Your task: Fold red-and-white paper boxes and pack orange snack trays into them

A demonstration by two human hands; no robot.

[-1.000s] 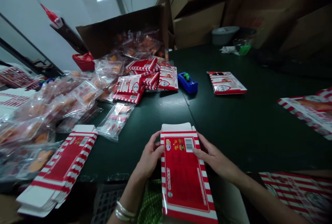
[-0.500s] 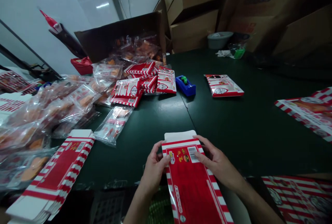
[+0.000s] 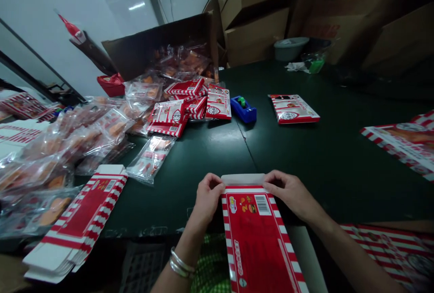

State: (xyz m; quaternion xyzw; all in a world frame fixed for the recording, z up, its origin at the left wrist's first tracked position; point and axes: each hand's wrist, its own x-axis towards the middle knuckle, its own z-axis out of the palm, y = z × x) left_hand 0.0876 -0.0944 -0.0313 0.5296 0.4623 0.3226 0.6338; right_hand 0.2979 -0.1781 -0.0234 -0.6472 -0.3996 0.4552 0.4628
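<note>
A red-and-white striped cardboard box (image 3: 259,238) lies in front of me, its printed side with the barcode facing up. At its far end a white flap (image 3: 242,179) sticks out. My left hand (image 3: 208,196) pinches the far left corner between thumb and fingers. On the far right corner, my right hand (image 3: 288,191) holds the box the same way, thumb near the flap's fold. The near end of the box runs out of the view. Left of me, a stack of flattened boxes (image 3: 81,216) of the same print overhangs the table edge.
Clear plastic packets (image 3: 81,137) with orange contents pile up at the left, before an open carton (image 3: 159,44). Filled red boxes (image 3: 188,105) lie by a blue tape dispenser (image 3: 243,110). One more filled box (image 3: 293,109) rests farther right. Cartons (image 3: 257,30) stand behind.
Both hands have moved from the box's sides and face up to its far corners by the flap. The wrist bangles on my left arm have come into view.
</note>
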